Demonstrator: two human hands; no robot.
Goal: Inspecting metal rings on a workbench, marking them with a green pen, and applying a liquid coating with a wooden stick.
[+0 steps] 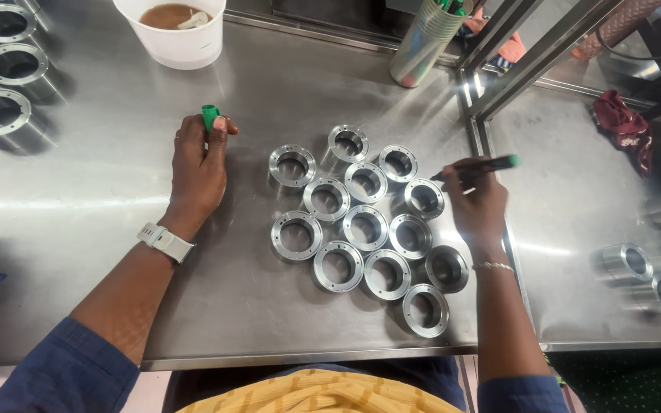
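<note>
Your left hand (pixel 200 164) rests on the steel tabletop (pixel 116 229), fingers pinched on a green cap (pixel 210 116). Your right hand (pixel 474 197) grips a green marker (pixel 477 167), tip just beside the cluster of metal rings (pixel 365 226) lying between both hands. White tub (pixel 174 34) at the far edge.

A brushed steel worktable (pixel 116 252) spreads beneath both hands, bright glare streaking it; a metal frame (pixel 499 69) rises beyond the right hand.

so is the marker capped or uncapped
Uncapped: the left hand holds the green cap, while the right hand holds the marker separately.
</note>
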